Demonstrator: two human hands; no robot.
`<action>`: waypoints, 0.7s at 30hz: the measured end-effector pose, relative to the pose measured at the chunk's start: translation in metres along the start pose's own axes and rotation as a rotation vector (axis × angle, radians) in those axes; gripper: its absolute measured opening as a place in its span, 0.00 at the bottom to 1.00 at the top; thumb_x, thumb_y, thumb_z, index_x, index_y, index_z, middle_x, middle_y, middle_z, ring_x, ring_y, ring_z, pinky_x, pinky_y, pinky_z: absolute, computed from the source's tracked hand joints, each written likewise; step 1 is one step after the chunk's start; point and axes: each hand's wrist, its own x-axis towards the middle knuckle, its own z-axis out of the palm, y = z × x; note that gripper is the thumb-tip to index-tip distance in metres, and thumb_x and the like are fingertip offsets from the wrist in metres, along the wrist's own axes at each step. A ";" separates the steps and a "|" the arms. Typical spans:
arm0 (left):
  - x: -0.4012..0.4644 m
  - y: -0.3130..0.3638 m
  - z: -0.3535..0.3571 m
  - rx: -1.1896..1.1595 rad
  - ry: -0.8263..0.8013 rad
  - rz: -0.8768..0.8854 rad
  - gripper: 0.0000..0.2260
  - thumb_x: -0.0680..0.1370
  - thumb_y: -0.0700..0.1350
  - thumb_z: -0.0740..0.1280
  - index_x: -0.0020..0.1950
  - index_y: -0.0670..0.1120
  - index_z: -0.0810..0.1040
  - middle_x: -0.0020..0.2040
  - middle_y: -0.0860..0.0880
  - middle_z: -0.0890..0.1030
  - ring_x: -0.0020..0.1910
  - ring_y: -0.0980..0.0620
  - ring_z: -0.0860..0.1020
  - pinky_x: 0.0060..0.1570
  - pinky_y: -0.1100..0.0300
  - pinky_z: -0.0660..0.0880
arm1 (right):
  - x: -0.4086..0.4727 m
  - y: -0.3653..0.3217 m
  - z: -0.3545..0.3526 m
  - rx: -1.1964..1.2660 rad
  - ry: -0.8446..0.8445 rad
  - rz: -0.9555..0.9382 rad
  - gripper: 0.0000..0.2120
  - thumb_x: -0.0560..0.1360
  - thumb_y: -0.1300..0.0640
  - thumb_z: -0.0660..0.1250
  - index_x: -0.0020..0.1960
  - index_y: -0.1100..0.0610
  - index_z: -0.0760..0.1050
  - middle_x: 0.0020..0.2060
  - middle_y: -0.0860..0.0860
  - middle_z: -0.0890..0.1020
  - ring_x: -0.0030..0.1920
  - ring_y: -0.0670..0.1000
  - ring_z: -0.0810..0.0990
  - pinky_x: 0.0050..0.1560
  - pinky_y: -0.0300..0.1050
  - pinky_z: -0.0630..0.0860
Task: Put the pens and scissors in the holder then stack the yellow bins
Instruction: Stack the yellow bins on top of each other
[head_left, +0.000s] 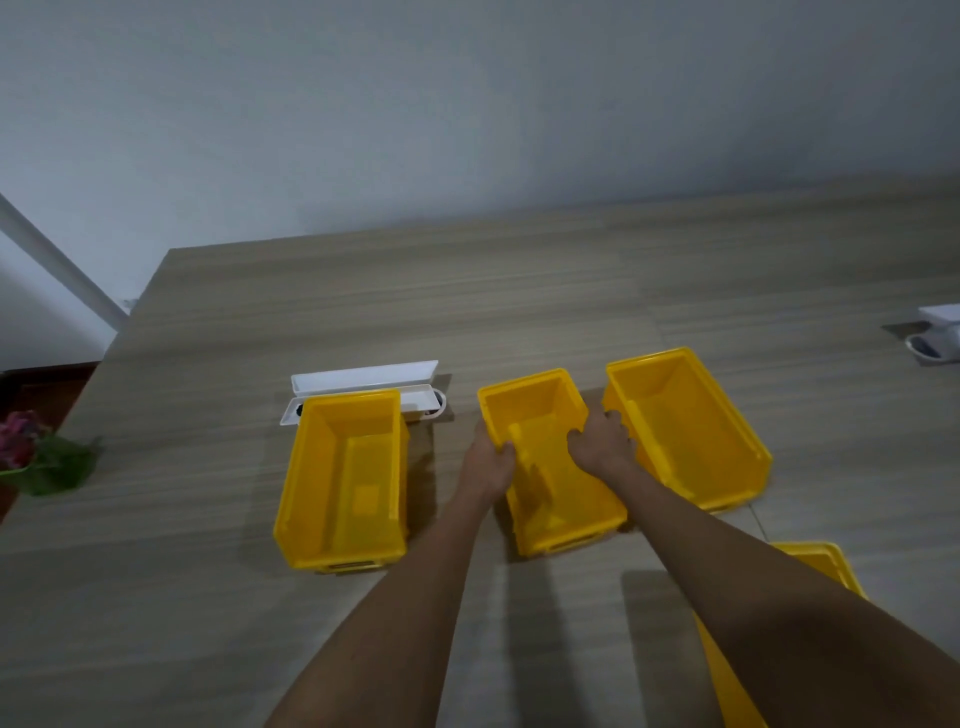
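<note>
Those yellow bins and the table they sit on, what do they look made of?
The bins, like the middle bin both hands grip, look like moulded plastic: even yellow colour, smooth slightly glossy walls, formed rims. The table shows pale streaked wood grain with a matte finish; whether solid wood or laminate, I cannot tell.

We see two bare forearms coming up from the bottom edge, long and fairly slender, with nothing worn on them as far as the frame reaches: no sleeve, no cuff, no glove. Our left hand (488, 462) is bare too, its wrist plain, with no watch, strap or band. Our right hand (602, 441) looks the same, knuckles and short fingers uncovered, and we can make out no ring on either one, though the dim light and soft blur hide finer detail such as nails or marks on the surface
</note>
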 end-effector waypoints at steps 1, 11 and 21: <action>-0.001 0.001 -0.002 0.018 0.008 -0.018 0.18 0.82 0.46 0.59 0.72 0.46 0.65 0.67 0.42 0.74 0.64 0.41 0.75 0.64 0.45 0.73 | 0.002 0.003 0.000 0.032 -0.011 -0.001 0.27 0.79 0.52 0.59 0.76 0.57 0.57 0.71 0.61 0.66 0.68 0.66 0.68 0.66 0.60 0.67; -0.009 0.023 -0.071 -0.064 0.203 0.030 0.21 0.83 0.51 0.58 0.74 0.45 0.67 0.72 0.43 0.72 0.70 0.44 0.70 0.65 0.52 0.69 | -0.022 -0.043 -0.021 0.305 0.078 -0.098 0.14 0.79 0.57 0.57 0.45 0.65 0.77 0.50 0.65 0.82 0.53 0.62 0.80 0.47 0.51 0.72; -0.022 0.027 -0.196 -0.133 0.273 0.157 0.19 0.82 0.52 0.59 0.71 0.47 0.72 0.67 0.45 0.77 0.65 0.45 0.76 0.65 0.43 0.73 | -0.062 -0.144 -0.017 0.506 0.037 -0.351 0.20 0.82 0.48 0.55 0.63 0.61 0.74 0.61 0.58 0.78 0.59 0.58 0.76 0.50 0.44 0.67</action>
